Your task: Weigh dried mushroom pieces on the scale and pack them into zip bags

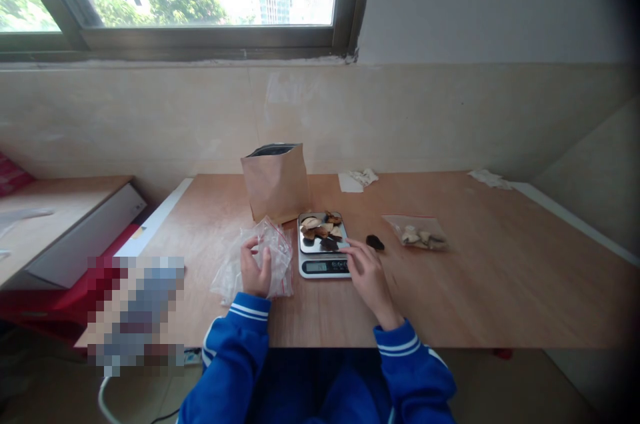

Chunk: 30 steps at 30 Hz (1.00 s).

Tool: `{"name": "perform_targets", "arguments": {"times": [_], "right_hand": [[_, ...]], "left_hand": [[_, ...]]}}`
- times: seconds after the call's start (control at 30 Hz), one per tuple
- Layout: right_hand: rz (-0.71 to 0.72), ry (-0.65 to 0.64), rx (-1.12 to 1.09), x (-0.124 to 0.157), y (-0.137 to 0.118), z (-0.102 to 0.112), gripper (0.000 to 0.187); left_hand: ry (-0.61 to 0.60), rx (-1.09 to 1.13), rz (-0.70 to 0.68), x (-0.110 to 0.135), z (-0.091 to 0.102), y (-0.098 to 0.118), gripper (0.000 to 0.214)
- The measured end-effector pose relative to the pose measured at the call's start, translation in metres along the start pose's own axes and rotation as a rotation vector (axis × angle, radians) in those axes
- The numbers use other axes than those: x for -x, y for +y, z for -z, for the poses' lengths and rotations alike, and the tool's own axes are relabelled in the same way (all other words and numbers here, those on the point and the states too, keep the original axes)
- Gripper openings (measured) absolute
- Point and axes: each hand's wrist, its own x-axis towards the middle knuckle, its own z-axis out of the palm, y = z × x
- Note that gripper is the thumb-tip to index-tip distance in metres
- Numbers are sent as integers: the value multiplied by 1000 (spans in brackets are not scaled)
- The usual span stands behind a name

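A small kitchen scale [324, 249] sits on the wooden table [500, 291], its steel plate piled with several brown and pale dried mushroom pieces [321, 227]. My right hand [366, 274] rests at the scale's front right corner, fingers stretched toward its edge, holding nothing. My left hand [255, 269] is closed on a clear zip bag [257, 257] with a red seal line, just left of the scale. One dark mushroom piece [375, 242] lies on the table right of the scale.
An open brown paper pouch [277, 181] stands behind the scale. A filled clear bag of mushroom pieces [416, 233] lies to the right. White paper scraps [359, 179] and a crumpled tissue [489, 177] lie near the wall. A lower desk [55, 217] stands at left.
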Motion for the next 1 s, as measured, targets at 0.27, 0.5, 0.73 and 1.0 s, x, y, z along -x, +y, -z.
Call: {"name": "perform_targets", "arguments": {"times": [0.27, 0.5, 0.73, 1.0], "right_hand": [[-243, 50, -70, 41, 27, 11, 26], [-270, 78, -73, 37, 25, 9, 24], [-274, 50, -85, 37, 23, 11, 24], [-274, 40, -73, 37, 21, 10, 24]], "left_hand": [[-5, 18, 17, 0, 0, -1, 30], [-10, 16, 23, 0, 1, -3, 31], [5, 27, 34, 0, 1, -2, 32], [25, 134, 17, 2, 3, 3, 29]]}}
